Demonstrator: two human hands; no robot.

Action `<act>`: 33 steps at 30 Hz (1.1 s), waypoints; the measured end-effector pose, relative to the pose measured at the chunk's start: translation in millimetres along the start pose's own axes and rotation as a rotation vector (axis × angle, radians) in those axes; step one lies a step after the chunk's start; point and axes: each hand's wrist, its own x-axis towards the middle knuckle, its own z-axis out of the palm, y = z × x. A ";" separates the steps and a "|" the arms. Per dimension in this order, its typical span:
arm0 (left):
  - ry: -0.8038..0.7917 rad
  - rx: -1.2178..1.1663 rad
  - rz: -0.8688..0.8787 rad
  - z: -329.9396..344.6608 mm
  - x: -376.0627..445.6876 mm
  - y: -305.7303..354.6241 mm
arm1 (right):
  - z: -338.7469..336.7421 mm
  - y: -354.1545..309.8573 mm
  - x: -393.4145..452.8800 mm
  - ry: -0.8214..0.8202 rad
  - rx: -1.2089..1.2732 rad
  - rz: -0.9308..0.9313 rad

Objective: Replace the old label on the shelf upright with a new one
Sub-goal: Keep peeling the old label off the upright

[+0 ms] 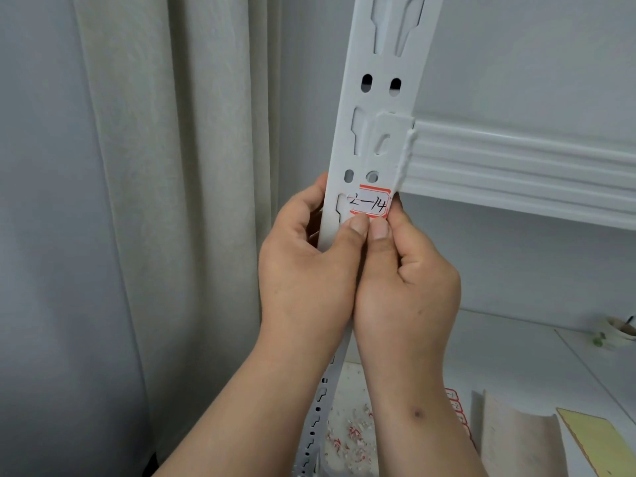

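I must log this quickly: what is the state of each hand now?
Left hand: grips the upright, thumb pressing the label.
Right hand: fingers curled round the upright's edge, thumb pressing below the label.

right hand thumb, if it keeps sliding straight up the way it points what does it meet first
The right hand thumb points up at the label; it would likely ride onto its red lower edge first.
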 end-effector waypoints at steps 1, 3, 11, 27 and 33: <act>0.001 -0.004 0.000 -0.2 0.6 -0.3 | 0.3 0.3 0.1 -0.001 0.000 0.002; 0.002 -0.013 0.001 -0.5 1.7 -0.2 | 0.6 0.8 0.1 -0.002 0.001 0.004; -0.094 -0.071 -0.034 -12.0 6.0 1.7 | -1.2 3.4 -0.7 -0.028 -0.049 -0.020; -0.118 -0.178 -0.088 -14.1 8.2 4.4 | -6.7 -9.3 -1.8 -0.058 -0.042 0.044; -0.093 -0.219 -0.085 -11.6 8.7 3.8 | -5.8 -7.6 -0.4 -0.049 -0.027 0.042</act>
